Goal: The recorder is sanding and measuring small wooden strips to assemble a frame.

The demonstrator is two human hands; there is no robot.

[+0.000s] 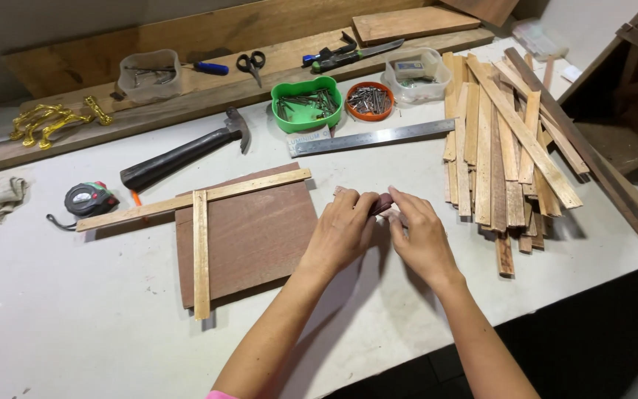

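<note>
Two hands meet on a small dark wood strip point(382, 202) lying on the table point(75, 325) beside the brown board point(256, 236): left hand point(342, 233) and right hand point(419, 235) pinch its ends. It looks light, stiff and thin, best held by its edges.

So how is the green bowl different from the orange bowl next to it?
The green bowl is bigger and squarish with rounded corners; the orange bowl is smaller and round. The green bowl's nails lie loosely, leaving some of its bottom bare, while the orange bowl looks packed nearly full. Both are plastic, hold metal nails, and sit side by side behind the steel ruler.
</note>
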